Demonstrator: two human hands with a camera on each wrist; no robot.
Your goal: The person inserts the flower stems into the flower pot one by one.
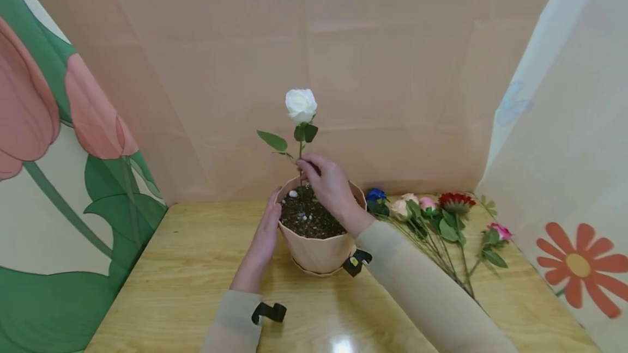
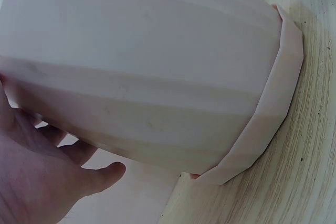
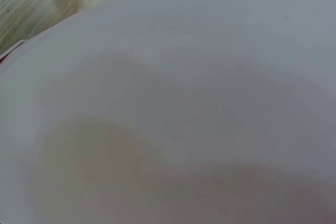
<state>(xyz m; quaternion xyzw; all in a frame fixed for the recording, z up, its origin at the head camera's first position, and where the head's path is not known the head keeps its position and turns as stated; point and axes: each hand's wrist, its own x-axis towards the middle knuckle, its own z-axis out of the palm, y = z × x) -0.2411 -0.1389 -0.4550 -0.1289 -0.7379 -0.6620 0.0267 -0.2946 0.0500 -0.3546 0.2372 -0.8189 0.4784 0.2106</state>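
Observation:
A white rose (image 1: 301, 105) with green leaves stands upright over a pale pink flowerpot (image 1: 316, 255). My right hand (image 1: 331, 184) pinches its stem between thumb and fingers, just above the dark soil (image 1: 314, 222). The stem's lower end is hidden in or behind the soil and hand. At the pot's left side, my left hand (image 1: 266, 225) rests against the wall; in the left wrist view this hand (image 2: 44, 166) has its fingers along the pot (image 2: 142, 66), partly hidden by it. Pot wall (image 3: 173, 93) fills most of the right wrist view, where no hand shows.
Right of the pot lie several loose flowers on the wooden table (image 1: 186, 271): a blue flower (image 1: 376, 195), a dark red flower (image 1: 456, 203) and a bright pink rose (image 1: 501, 231) among them. A saucer (image 2: 273, 98) sits beneath the pot. Paper-covered walls enclose the back and sides.

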